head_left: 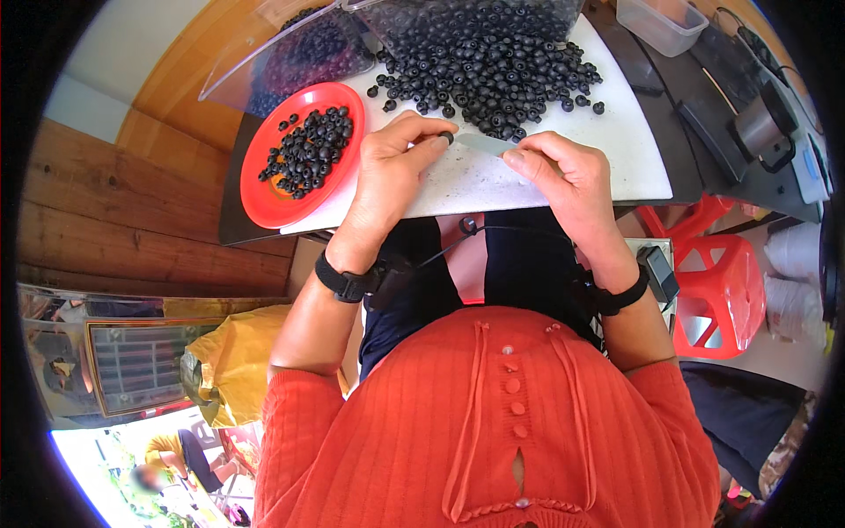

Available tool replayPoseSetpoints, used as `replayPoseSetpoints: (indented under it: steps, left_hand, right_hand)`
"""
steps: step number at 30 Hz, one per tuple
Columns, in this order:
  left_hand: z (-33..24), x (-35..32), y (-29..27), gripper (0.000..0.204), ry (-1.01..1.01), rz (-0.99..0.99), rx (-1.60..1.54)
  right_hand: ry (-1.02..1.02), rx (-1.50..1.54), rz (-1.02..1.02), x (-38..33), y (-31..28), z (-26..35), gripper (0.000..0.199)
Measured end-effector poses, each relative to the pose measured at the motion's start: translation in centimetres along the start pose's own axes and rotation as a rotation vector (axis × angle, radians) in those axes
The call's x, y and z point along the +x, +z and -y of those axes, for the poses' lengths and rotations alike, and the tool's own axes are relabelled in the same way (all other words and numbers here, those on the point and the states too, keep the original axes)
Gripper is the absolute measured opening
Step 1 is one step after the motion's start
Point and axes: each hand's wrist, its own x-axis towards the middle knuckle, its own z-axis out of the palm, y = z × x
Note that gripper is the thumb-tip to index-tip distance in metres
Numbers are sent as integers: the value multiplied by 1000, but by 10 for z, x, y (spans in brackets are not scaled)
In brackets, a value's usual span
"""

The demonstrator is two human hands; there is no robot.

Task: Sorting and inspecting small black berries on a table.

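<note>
My left hand point(393, 165) pinches a small round black bead-like piece point(447, 137) between thumb and fingertips. Between finger and thumb, my right hand point(568, 176) grips a thin, flat, pale blade point(481, 143), whose far end points left and lies close to that piece. Both hands are over the near edge of a white board point(634, 167). Just beyond them spreads a big heap of similar black pieces point(493, 75), many with a ring-like mark. Left of my left hand, a red oval plate point(255, 198) holds a smaller lot of them.
A clear plastic bin point(238, 79) lies behind the heap with more pieces inside. At the far right are a clear tub point(660, 31) and a metal mug point(762, 123). A red stool point(726, 295) stands right of my lap; a yellow cloth point(238, 361) hangs at left. Another person point(189, 458) sits far behind.
</note>
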Motion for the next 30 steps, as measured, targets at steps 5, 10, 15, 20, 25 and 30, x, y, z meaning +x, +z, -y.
replayPoseSetpoints:
  steps: [5,10,15,20,25,30]
  left_hand:
    - [3,-10,-2,18,-331,100,-766]
    - [4,-16,5,22,-313,77,-916]
    - [4,-18,7,31,-298,99,-929]
    - [1,-18,10,26,-272,62,-976]
    - [2,-19,11,25,-257,65,-968]
    - [4,-20,12,25,-226,54,-957]
  right_hand:
    - [3,-53,-34,-1,3,4,22]
    - [-25,-134,-72,-4,7,5,22]
    - [-53,-166,-96,-5,8,5,22]
    - [-84,-203,-110,-5,10,3,22]
    - [-114,-217,-118,-4,11,3,23]
    - [-127,-215,-128,-5,12,1,22]
